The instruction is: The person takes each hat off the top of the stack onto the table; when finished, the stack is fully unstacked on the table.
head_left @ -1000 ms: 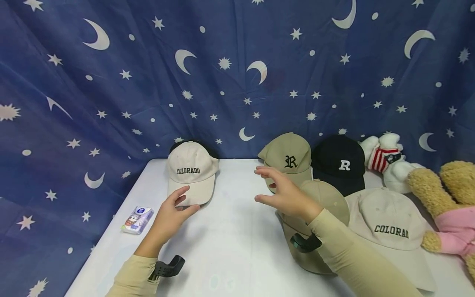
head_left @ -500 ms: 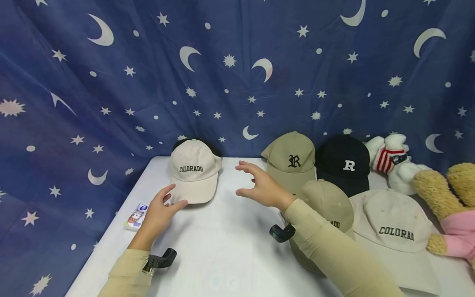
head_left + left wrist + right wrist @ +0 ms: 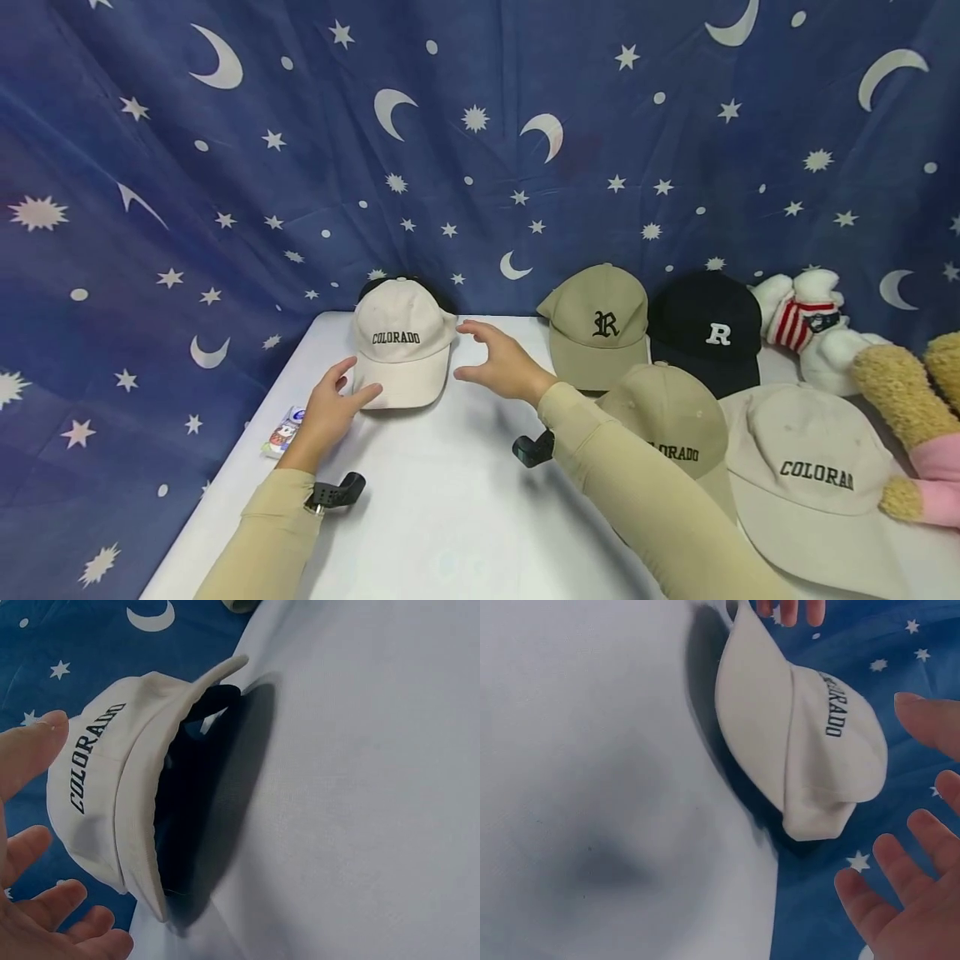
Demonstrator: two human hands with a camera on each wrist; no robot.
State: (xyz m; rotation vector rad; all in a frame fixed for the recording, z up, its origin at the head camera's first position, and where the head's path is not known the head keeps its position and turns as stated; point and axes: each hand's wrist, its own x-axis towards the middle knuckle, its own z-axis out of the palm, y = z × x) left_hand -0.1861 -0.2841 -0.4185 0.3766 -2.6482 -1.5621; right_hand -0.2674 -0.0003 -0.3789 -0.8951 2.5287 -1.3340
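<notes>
A cream baseball cap [image 3: 401, 346] lettered COLORADO sits at the far left of the white table, on top of a black cap [image 3: 431, 292] that mostly hides behind it. At the left of its brim is my left hand [image 3: 330, 412], fingers spread and relaxed, holding nothing. On the other side my right hand [image 3: 506, 362] hovers just right of the cap, thumb and fingers apart. Both wrist views show the cream cap [image 3: 142, 772] in front of spread fingers, its brim toward the camera side and a dark shadow beneath.
Right of centre stand a khaki cap [image 3: 600, 333] with an R, a black cap [image 3: 708, 333], a tan cap [image 3: 663, 408] partly behind my right arm, and another cream cap [image 3: 810, 467]. Plush toys [image 3: 832, 350] lie at the right edge. A small tissue pack [image 3: 281, 433] lies by my left wrist.
My right hand has moved left from in front of the khaki cap to beside the cream cap. My left hand has shifted only slightly. The head view has turned a little left.
</notes>
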